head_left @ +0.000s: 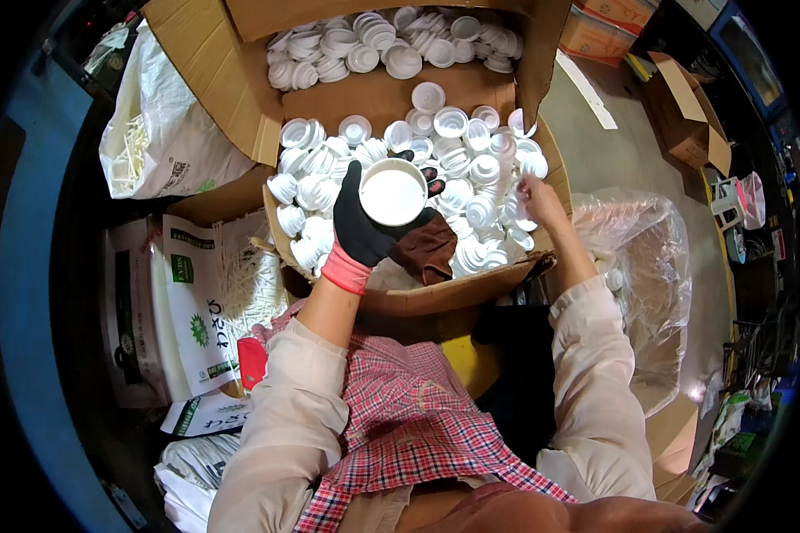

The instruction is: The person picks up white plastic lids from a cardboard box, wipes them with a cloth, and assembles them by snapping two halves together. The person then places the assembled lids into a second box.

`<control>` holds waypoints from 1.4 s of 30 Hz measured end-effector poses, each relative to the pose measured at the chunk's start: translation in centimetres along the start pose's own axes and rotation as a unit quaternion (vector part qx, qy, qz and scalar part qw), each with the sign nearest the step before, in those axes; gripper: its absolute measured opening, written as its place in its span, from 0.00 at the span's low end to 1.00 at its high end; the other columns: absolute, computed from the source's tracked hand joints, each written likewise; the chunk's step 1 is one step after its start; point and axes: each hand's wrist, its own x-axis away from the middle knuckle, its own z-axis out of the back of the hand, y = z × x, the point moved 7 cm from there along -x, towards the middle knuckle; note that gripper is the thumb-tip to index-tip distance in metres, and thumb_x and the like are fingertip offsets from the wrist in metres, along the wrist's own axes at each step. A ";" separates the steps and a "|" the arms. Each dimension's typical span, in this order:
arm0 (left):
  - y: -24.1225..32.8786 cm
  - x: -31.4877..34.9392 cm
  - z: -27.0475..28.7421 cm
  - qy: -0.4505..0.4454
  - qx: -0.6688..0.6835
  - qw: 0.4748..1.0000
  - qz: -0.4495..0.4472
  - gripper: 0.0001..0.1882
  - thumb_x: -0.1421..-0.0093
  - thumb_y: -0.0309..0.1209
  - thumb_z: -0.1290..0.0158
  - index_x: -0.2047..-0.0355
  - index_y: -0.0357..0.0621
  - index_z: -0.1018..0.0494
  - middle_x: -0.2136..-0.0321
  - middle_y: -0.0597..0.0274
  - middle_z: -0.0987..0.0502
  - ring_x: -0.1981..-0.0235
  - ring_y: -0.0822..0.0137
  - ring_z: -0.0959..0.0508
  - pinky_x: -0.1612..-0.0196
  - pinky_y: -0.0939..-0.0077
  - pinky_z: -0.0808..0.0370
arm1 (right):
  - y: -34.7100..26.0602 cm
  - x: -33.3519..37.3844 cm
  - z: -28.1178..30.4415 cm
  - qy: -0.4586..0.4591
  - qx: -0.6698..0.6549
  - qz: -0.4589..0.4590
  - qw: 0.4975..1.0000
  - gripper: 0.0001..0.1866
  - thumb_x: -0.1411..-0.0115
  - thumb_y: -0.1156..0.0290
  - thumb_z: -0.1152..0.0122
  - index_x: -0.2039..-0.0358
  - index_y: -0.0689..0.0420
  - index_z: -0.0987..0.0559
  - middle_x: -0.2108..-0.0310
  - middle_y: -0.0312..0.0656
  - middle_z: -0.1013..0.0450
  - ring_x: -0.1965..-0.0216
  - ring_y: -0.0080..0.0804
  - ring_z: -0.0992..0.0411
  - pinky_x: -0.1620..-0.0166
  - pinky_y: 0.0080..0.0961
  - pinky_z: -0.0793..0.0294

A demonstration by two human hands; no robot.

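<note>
My left hand [369,213] wears a black glove with a pink-red cuff. Its fingers are wrapped round a white round plastic cup [394,193], held with the open mouth up, above a heap of small white plastic lids [316,191]. My right hand [540,201] is bare and hovers by the right side of the cardboard box [400,304]. Its fingers are curled together, slightly blurred; whatever they may hold cannot be made out. A crumpled dark brown cloth [427,249] lies on the lids just beneath the gloved hand.
More white lids [364,44] lie in the box's far part, beyond bare cardboard. At left stand a white woven sack [164,133] and printed bags beside thin white sticks [253,275]. To the right are a clear plastic bag [640,284] and an open carton [680,111].
</note>
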 end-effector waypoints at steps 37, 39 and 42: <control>-0.1 0.1 -0.4 0.088 -0.175 0.980 -0.025 0.39 0.57 0.30 0.29 0.45 0.36 0.34 0.48 0.55 0.28 0.51 0.63 0.25 0.49 0.70 0.26 | -19.6 9.4 5.6 -0.072 -0.492 0.115 0.860 0.36 0.51 0.73 0.32 0.40 0.52 0.33 0.42 0.36 0.36 0.39 0.30 0.42 0.41 0.32 0.36; -0.7 0.3 -0.6 0.085 -0.175 0.981 -0.019 0.39 0.58 0.30 0.29 0.45 0.37 0.34 0.50 0.55 0.28 0.51 0.63 0.24 0.50 0.71 0.27 | -20.7 9.8 4.8 -0.034 -0.458 0.199 0.866 0.32 0.49 0.74 0.34 0.42 0.51 0.31 0.43 0.37 0.34 0.42 0.29 0.37 0.49 0.28 0.29; -3.2 -0.2 -0.2 0.098 -0.054 0.993 0.050 0.39 0.58 0.29 0.30 0.45 0.38 0.34 0.52 0.55 0.27 0.51 0.62 0.25 0.50 0.71 0.27 | -22.8 10.5 5.3 0.016 -0.280 0.239 0.929 0.29 0.51 0.72 0.31 0.47 0.56 0.27 0.49 0.44 0.29 0.49 0.37 0.30 0.51 0.28 0.28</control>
